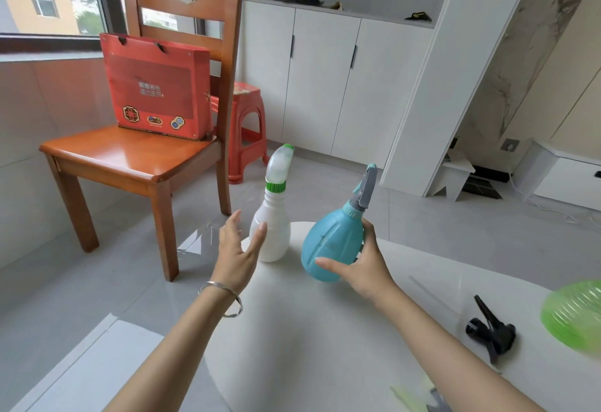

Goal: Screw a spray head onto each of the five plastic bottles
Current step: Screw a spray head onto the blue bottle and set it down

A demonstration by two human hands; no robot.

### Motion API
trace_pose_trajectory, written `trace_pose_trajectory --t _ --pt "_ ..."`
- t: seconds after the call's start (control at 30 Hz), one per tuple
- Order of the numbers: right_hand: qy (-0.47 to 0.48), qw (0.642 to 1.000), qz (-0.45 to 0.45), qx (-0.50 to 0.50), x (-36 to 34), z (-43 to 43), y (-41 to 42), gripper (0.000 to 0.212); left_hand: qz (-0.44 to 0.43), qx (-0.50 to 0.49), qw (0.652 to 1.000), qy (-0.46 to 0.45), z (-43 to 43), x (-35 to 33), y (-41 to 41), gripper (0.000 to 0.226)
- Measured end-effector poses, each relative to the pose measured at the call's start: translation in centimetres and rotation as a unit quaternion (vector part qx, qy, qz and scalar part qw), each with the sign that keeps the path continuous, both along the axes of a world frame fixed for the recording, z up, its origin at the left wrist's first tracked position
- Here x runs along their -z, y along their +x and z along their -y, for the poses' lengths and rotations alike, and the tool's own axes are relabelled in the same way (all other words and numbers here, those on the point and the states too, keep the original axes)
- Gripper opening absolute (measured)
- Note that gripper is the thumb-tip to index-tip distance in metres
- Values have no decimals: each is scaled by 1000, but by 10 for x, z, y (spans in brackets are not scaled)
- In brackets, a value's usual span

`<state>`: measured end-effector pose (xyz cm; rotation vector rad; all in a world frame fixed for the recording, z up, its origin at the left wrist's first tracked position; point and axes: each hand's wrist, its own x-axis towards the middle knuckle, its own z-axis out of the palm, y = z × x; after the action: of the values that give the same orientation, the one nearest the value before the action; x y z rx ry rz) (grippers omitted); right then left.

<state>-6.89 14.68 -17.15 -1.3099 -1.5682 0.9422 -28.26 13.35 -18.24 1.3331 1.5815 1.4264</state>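
Nearby, black spray head (pixel 492 330) beside green bottle (pixel 574 315); wooden chair (pixel 130 154) beyond

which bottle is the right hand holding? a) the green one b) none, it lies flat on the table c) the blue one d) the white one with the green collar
c: the right hand wraps thumb and fingers round the tilted blue bottle, while the white bottle stands upright by the open left hand.

Home living room, wooden chair (pixel 143 138), white cabinets (pixel 325 79)
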Motion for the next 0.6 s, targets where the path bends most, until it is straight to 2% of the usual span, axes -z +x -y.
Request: trace_pose_trajectory --t 0.23,0.6 --pt "31 996 89 6 28 -27 -21 96 -10 30 999 -33 -22 32 4 85" --pt "24 999 42 -19 38 -42 -23 94 -53 31 998 9 -41 38 8 73"
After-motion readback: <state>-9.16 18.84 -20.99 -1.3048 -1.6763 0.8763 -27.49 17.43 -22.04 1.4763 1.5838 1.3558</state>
